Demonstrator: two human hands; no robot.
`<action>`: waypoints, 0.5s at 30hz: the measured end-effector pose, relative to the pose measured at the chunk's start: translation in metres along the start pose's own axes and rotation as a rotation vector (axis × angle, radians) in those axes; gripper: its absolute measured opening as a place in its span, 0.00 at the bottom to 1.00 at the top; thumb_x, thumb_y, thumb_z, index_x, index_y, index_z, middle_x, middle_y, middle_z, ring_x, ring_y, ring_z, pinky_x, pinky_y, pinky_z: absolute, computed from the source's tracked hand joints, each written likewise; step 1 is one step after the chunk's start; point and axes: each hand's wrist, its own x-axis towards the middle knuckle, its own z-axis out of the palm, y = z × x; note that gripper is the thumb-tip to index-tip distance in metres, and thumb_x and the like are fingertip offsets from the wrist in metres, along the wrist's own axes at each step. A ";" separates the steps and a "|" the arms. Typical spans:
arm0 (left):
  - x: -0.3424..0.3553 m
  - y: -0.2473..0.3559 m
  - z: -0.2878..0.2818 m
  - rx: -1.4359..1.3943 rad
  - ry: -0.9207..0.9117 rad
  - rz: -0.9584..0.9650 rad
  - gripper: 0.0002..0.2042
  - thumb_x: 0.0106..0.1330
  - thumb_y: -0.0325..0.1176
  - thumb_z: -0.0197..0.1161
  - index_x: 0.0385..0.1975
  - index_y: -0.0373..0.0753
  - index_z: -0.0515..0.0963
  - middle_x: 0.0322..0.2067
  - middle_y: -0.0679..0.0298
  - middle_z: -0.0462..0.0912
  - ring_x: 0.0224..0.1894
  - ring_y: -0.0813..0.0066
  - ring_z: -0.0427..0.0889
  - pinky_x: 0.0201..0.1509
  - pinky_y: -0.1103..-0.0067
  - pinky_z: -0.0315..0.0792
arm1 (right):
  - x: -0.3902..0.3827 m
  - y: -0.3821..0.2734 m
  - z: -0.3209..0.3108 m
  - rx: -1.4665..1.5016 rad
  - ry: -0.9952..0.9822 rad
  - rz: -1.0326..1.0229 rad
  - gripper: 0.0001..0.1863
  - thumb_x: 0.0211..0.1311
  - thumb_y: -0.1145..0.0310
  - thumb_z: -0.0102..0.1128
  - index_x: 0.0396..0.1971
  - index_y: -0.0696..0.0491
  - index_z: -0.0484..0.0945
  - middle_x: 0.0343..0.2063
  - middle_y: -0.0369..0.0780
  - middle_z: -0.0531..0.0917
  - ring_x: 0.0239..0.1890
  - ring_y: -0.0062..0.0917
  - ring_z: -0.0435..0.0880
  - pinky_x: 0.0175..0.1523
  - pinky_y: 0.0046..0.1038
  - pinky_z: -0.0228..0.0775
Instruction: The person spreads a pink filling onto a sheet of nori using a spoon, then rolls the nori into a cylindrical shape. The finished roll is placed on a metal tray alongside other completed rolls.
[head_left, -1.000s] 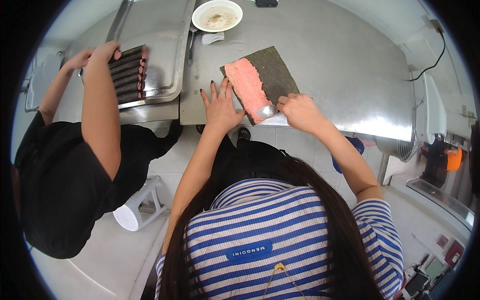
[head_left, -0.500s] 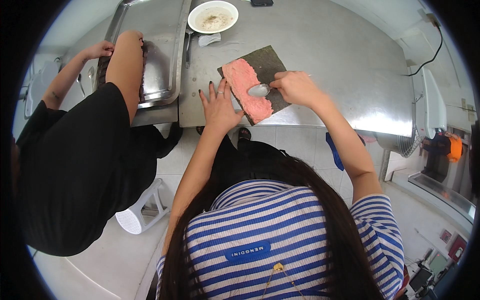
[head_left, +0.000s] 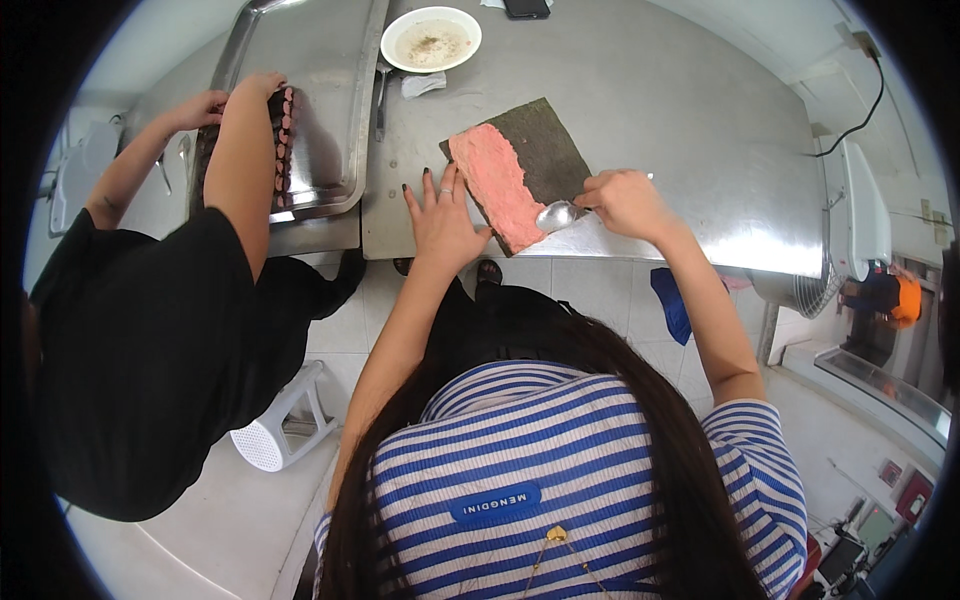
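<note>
A dark green seaweed sheet [head_left: 553, 150] lies tilted on the metal table near its front edge. Pink paste [head_left: 492, 180] covers the left part of it in a thick band. My right hand [head_left: 628, 203] grips a metal spoon [head_left: 558, 216], whose bowl touches the paste at its lower right end. Fingers spread, my left hand [head_left: 445, 222] lies flat by the sheet's left edge, with the fingertips against its border.
At the left, a co-worker's hands [head_left: 208, 108] reach into a large metal tray [head_left: 345, 150] holding dark rolls with pink filling [head_left: 284, 150]. Behind the sheet stand a white bowl of cloudy liquid [head_left: 430, 40], a crumpled white wipe [head_left: 424, 84] and a phone [head_left: 527, 9].
My right hand has drawn the spoon down and right, toward the paste's lower end. The paste looks smoother there. The co-worker's arm has shifted, showing more of the rolls.
</note>
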 end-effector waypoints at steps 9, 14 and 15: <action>0.001 0.000 0.002 0.019 -0.014 0.004 0.47 0.47 0.50 0.70 0.66 0.37 0.55 0.69 0.61 0.52 0.71 0.49 0.48 0.70 0.45 0.39 | 0.059 0.010 0.025 -0.004 0.199 -0.065 0.14 0.47 0.75 0.57 0.35 0.46 0.85 0.27 0.34 0.80 0.36 0.31 0.81 0.39 0.35 0.74; 0.000 0.002 -0.003 0.056 -0.048 -0.001 0.46 0.50 0.52 0.68 0.66 0.34 0.55 0.69 0.59 0.53 0.71 0.48 0.49 0.71 0.47 0.39 | 0.093 0.021 0.025 -0.085 0.305 0.010 0.13 0.51 0.74 0.54 0.35 0.47 0.84 0.28 0.36 0.80 0.35 0.32 0.81 0.39 0.35 0.74; 0.000 0.002 -0.003 0.065 -0.049 -0.001 0.46 0.50 0.52 0.68 0.66 0.34 0.55 0.68 0.59 0.53 0.71 0.48 0.49 0.71 0.47 0.40 | 0.099 0.023 0.022 -0.083 0.294 0.053 0.14 0.51 0.74 0.53 0.35 0.47 0.85 0.29 0.36 0.81 0.36 0.33 0.82 0.39 0.36 0.74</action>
